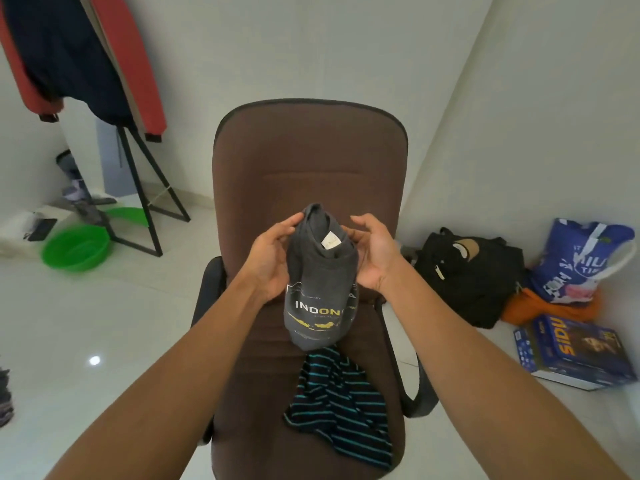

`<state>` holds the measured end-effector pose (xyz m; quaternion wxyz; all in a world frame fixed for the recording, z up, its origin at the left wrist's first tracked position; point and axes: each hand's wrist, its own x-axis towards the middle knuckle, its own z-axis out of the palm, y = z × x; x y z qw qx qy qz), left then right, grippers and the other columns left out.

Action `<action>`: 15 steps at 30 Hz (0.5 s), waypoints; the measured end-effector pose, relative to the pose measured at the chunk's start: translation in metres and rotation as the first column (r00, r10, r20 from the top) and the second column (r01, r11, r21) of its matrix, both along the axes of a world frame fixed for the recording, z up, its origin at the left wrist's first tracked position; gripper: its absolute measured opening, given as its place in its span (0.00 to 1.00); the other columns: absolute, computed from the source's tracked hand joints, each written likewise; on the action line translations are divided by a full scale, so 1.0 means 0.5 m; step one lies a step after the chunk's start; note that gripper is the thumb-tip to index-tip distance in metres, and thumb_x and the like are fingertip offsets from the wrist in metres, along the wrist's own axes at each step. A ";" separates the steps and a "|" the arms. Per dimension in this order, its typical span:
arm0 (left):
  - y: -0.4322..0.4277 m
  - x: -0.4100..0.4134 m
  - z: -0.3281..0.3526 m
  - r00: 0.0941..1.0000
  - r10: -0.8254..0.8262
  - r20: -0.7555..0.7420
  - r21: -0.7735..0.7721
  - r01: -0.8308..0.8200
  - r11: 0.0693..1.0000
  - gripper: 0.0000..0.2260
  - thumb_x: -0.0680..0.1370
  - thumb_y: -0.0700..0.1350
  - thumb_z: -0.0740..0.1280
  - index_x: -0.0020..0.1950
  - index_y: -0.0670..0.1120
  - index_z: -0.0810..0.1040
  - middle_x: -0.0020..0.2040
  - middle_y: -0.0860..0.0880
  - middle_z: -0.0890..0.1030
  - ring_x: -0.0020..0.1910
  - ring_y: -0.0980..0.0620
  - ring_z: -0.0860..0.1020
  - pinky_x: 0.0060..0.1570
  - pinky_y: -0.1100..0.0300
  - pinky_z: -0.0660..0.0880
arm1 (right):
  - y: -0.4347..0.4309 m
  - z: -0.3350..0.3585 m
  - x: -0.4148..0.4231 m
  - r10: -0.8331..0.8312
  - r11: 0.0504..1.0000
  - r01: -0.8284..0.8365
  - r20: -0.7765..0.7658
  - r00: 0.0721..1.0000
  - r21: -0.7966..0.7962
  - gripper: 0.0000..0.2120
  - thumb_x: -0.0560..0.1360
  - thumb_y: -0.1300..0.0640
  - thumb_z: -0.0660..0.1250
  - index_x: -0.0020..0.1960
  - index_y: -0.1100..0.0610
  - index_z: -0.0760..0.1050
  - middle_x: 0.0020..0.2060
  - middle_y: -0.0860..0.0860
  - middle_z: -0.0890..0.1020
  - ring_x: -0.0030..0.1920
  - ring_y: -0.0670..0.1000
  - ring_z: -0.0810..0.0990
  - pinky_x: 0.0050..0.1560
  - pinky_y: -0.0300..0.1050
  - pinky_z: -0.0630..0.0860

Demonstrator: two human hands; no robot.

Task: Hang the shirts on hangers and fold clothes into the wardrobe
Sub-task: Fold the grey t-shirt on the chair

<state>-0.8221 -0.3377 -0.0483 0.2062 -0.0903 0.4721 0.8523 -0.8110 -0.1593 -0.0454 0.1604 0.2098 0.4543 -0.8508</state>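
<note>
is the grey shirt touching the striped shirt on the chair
Cannot tell: in the head view the grey shirt overlaps the striped shirt, hiding any gap.

- Grey shirt [320, 282]: print cut short by its fold; label between the hands too small to read.
- Right hand [372, 252]: fingers behind the shirt.
- Striped shirt [341, 407]: top under the grey one.

Chair seat [277, 393]: left part free; striped garment [341, 407] occupies near right; backrest [311, 161] blocks far side.
</note>
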 end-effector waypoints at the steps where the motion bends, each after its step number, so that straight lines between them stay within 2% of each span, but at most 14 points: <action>1: -0.004 0.018 -0.004 1.000 0.009 0.006 0.008 -0.009 1.000 0.16 0.80 0.41 0.58 0.66 0.44 0.76 0.60 0.43 0.82 0.57 0.46 0.81 0.53 0.51 0.79 | -0.003 -0.004 0.017 0.001 1.000 -0.001 0.007 1.000 -0.001 0.13 0.76 0.48 0.63 0.45 0.59 0.76 0.38 0.56 0.81 0.36 0.55 0.80 0.43 0.46 0.76; 7: -0.019 0.183 -0.036 0.995 0.083 0.061 0.009 -0.083 0.996 0.17 0.80 0.42 0.58 0.67 0.42 0.76 0.62 0.40 0.81 0.59 0.43 0.79 0.63 0.46 0.75 | -0.013 -0.038 0.175 0.005 1.000 -0.005 0.055 0.998 -0.013 0.15 0.76 0.45 0.66 0.44 0.58 0.76 0.40 0.56 0.82 0.37 0.56 0.81 0.44 0.48 0.78; 11: -0.023 0.336 -0.082 0.970 0.177 0.168 0.009 -0.181 0.983 0.16 0.81 0.43 0.57 0.65 0.41 0.78 0.58 0.40 0.82 0.55 0.43 0.80 0.55 0.47 0.77 | -0.013 -0.094 0.329 0.010 1.000 -0.009 0.095 0.995 -0.007 0.17 0.76 0.45 0.66 0.47 0.60 0.77 0.41 0.57 0.84 0.39 0.57 0.83 0.45 0.50 0.78; 15: -0.025 0.494 -0.153 0.932 0.207 0.296 -0.018 -0.211 0.977 0.18 0.81 0.45 0.56 0.65 0.40 0.77 0.55 0.41 0.84 0.55 0.42 0.81 0.52 0.47 0.76 | -0.027 -0.166 0.482 0.005 1.000 -0.005 0.186 0.982 -0.001 0.17 0.77 0.46 0.65 0.43 0.60 0.77 0.38 0.57 0.84 0.37 0.57 0.83 0.42 0.49 0.79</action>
